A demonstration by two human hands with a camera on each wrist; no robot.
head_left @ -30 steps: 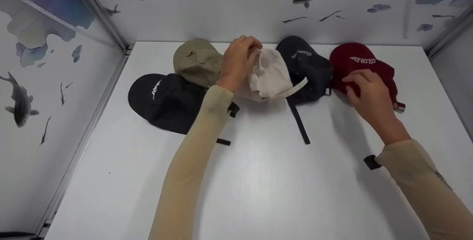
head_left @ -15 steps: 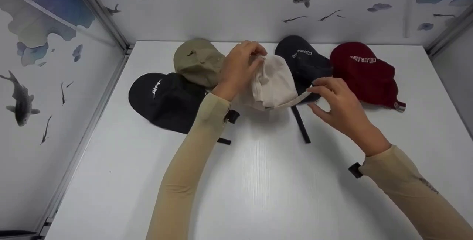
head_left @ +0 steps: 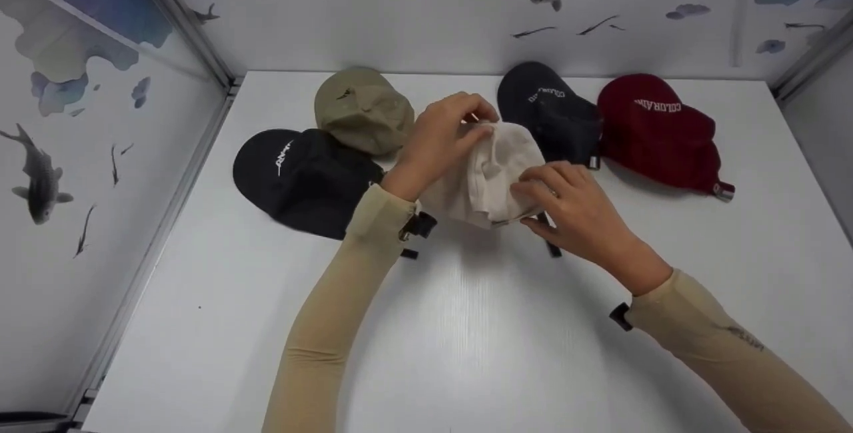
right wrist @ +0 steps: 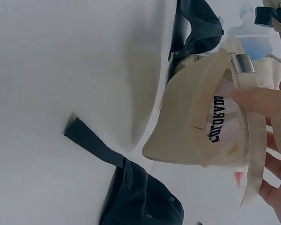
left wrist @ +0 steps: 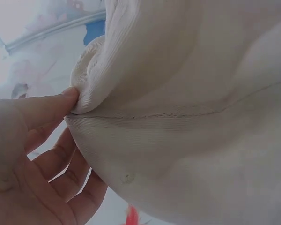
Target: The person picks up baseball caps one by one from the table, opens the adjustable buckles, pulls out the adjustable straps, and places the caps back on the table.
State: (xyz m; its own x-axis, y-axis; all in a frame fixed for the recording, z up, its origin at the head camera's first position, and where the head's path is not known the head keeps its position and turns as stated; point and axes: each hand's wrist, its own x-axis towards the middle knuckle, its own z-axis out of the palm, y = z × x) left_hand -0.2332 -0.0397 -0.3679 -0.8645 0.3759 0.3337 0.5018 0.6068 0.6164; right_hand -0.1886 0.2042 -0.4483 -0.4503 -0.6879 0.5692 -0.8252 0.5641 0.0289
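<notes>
A cream baseball cap [head_left: 516,150] is held off the table between both hands. My left hand [head_left: 440,143] pinches its edge from the left; in the left wrist view the thumb lies on a folded rim of the pale fabric [left wrist: 187,145], with the other fingers behind. On the other side, my right hand [head_left: 580,213] grips the cap's back rim. The right wrist view shows that thumb on the strap [right wrist: 256,140], near a metal buckle [right wrist: 243,63]; dark, mirrored-looking lettering [right wrist: 216,119] shows within the cap.
Along the back of the white table [head_left: 460,360] lie an olive cap [head_left: 366,113], a dark navy cap [head_left: 560,113] with a hanging strap, and a dark red cap [head_left: 656,133]. A black cap [head_left: 300,180] lies at the left. Printed panels [head_left: 426,26] enclose the table.
The cream cap has come nearer and slightly right with my left hand. My right hand has moved left from over the red cap and taken hold of the cream cap's back rim.
</notes>
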